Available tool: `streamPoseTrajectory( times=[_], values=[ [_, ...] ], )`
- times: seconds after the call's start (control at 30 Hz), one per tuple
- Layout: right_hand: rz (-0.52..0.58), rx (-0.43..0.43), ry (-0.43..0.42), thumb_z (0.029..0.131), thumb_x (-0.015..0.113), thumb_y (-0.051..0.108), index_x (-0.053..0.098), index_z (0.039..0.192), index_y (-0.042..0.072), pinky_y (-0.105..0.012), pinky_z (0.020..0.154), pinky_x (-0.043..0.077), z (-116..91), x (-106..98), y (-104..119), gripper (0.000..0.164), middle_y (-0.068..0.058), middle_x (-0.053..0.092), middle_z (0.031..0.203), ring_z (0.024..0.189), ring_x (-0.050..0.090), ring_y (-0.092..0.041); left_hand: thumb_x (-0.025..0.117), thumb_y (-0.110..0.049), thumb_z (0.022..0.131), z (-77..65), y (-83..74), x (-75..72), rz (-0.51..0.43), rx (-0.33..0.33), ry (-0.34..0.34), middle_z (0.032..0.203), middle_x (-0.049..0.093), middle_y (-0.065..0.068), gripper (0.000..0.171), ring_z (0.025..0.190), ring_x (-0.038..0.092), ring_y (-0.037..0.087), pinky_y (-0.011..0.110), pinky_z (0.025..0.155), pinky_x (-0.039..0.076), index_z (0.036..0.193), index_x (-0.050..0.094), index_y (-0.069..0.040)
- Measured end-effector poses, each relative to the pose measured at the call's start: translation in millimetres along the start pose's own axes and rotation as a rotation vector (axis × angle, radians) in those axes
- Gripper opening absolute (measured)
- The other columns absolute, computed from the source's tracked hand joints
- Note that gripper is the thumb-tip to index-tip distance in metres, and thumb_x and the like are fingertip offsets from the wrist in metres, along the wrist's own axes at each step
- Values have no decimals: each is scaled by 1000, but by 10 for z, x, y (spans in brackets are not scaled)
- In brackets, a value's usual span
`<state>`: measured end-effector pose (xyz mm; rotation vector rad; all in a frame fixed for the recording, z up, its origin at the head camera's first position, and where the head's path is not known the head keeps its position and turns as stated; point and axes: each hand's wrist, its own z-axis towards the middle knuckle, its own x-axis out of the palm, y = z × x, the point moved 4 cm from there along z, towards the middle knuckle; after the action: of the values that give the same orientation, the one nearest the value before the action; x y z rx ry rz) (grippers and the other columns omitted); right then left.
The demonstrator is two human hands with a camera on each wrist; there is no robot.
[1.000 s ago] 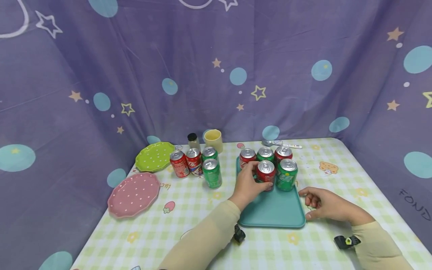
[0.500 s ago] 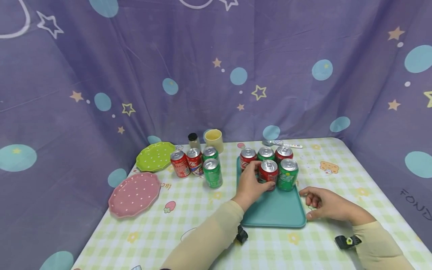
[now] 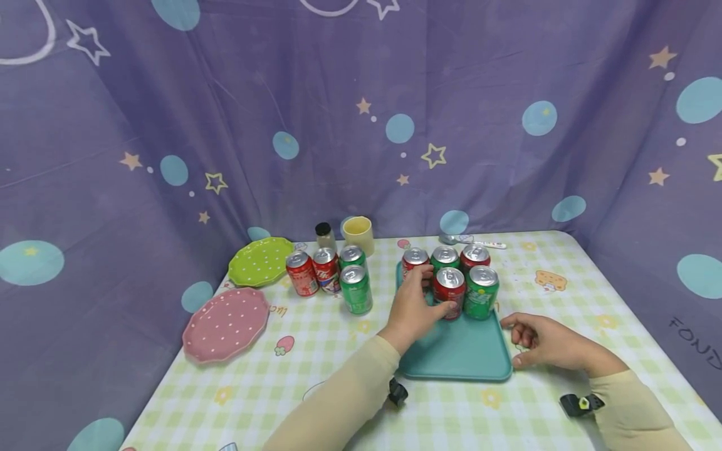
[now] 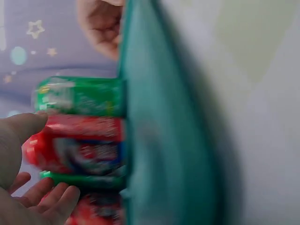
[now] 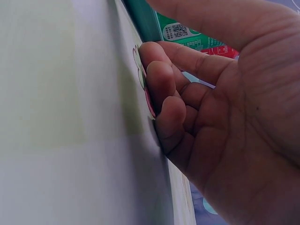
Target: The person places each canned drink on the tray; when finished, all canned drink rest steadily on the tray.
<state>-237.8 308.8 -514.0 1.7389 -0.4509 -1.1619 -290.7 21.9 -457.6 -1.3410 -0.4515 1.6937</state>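
Note:
A red soda can (image 3: 449,294) stands upright on the teal tray (image 3: 462,354), beside a green soda can (image 3: 481,293) in the front row. Behind these, another row has a red can (image 3: 415,258), a green can (image 3: 445,257) and a red can (image 3: 475,256). My left hand (image 3: 414,311) is spread around the left side of the front red can, its fingers loose; the left wrist view shows the fingers apart from it. My right hand (image 3: 547,341) rests on the table at the tray's right edge, index finger and thumb tips at the rim, other fingers loosely curled.
Left of the tray stand several more cans (image 3: 356,291), with a black-capped jar (image 3: 324,237) and a yellow cup (image 3: 358,233) behind. A green plate (image 3: 261,260) and a pink plate (image 3: 227,326) lie at the left edge. A spoon (image 3: 474,242) lies at the back.
The front red can has shifted slightly right, up against the green can. My left hand has then loosened from it and drawn slightly left. My right hand has stayed at the tray's edge.

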Motion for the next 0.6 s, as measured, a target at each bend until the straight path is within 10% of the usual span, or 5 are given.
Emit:
streamPoseTrajectory(
  times=[0.17,0.37,0.6],
  values=[
    [-4,-4,2,81,92,18,54,139,-6,-29,65,48,1,2,21,74,-14,58,100,83,53,-18,88,-23,87,-54,-75,-555,29,121,-147,133,60,5,66,122,61,23,40,103,53,142,53,-12],
    [-19,1,7,81,92,18,54,139,-6,-29,66,48,4,8,58,74,-14,58,100,83,53,-19,89,-17,83,-176,236,-1225,77,157,-428,125,62,10,56,118,59,30,48,101,48,131,62,-7],
    [-14,17,3,80,92,17,53,139,-6,-28,65,48,0,10,54,75,-13,58,101,83,53,-20,93,-19,81,-263,799,-1389,10,2,-384,129,58,19,71,117,61,37,53,95,54,137,53,-1]
  ],
)
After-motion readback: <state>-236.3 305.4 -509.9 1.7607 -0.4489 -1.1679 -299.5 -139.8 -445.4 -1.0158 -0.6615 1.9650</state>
